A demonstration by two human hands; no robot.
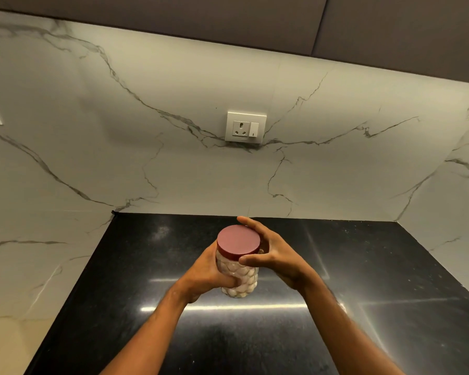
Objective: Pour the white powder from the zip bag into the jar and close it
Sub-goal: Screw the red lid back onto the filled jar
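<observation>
The jar (238, 277) stands upright on the black surface (363, 280), a little toward 6 o'clock of the frame's middle, and its dimpled clear wall shows white contents nearly up to the neck, so the pouring looks done. The left hand (203, 274) wraps the jar's body from the 9 o'clock side, thumb pressed across the near wall; this grip is there, I judge, to keep the jar from turning or sliding while the top is worked. The right hand (271, 255) comes in from 3 o'clock and its grip is closed on the red lid (238, 241), fingers curling over the far rim at 12 o'clock and the thumb set against the near edge at 5 o'clock, a hold suited to twisting. The lid sits flat and level on the neck, which suggests it is seated and being tightened, though how far it is screwed down cannot be told. The zip bag is not in view. On the marbled wall at 12 o'clock, well behind the jar, is a white socket (245, 127) with its switch.
</observation>
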